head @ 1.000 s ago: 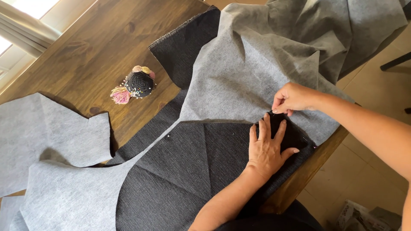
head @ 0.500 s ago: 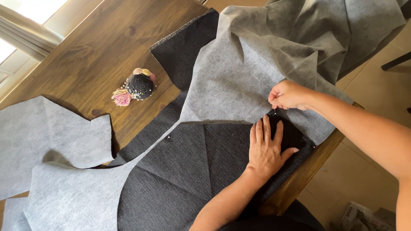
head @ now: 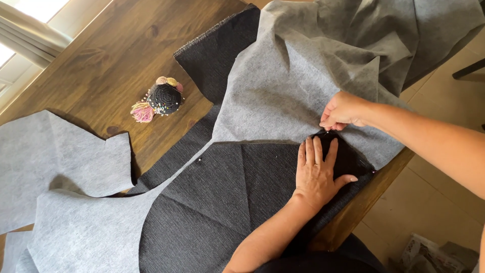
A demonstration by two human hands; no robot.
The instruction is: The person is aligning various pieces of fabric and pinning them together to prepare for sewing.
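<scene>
I stand over a dark wooden table [head: 101,60]. Taking the pincushion [head: 162,97] as my landmark: it is a round black one with pink tassels, sitting on bare wood. To its left and below lies a loose piece of light grey interfacing [head: 55,162]. Below and to its right spreads the dark charcoal fabric [head: 217,192], creased in lines that fan out. Further right, my left hand [head: 317,172] lies flat on that dark fabric, fingers spread and relaxed, gripping nothing, only pressing it down. Just above it, well right of the pincushion, my right hand [head: 341,110] is pinched shut at the edge of the large grey interfacing sheet [head: 283,96], where grey meets charcoal; I cannot tell whether a pin is between the fingertips. To do this well, I judge I should keep both layers smooth and edges matched, my flat hand close beside the pinch.
</scene>
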